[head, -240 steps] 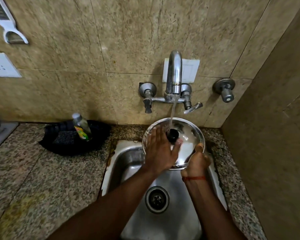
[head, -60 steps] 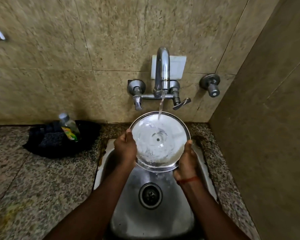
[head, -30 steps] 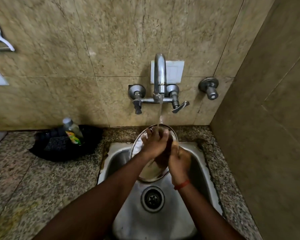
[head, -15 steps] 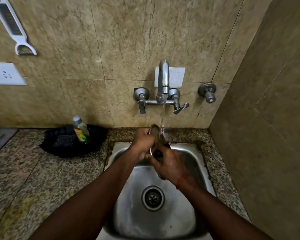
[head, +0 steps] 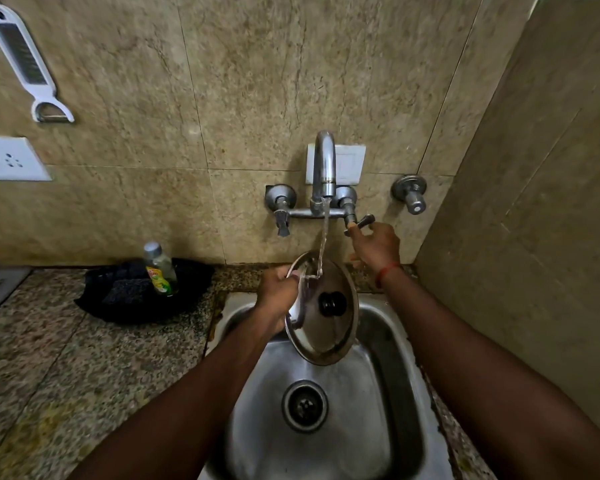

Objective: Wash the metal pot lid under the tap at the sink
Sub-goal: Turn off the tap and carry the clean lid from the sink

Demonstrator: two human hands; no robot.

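Observation:
The round metal pot lid (head: 329, 327) with a black knob hangs tilted over the steel sink (head: 388, 393), its knob side facing me. My left hand (head: 278, 292) grips the lid's upper left rim. Water runs from the wall tap (head: 324, 168) onto the lid's top edge. My right hand (head: 376, 245) is raised to the right tap handle (head: 359, 223), with its fingers closed on the lever.
A dish soap bottle (head: 160, 268) stands in a black holder (head: 136, 292) on the granite counter (head: 84, 358) left of the sink. A second valve (head: 409, 194) sits on the wall to the right. The side wall (head: 534, 237) stands close on the right.
My right hand has left the lid and gone up to the right tap handle. The lid has turned from edge-on to knob side facing me, held by the left hand alone.

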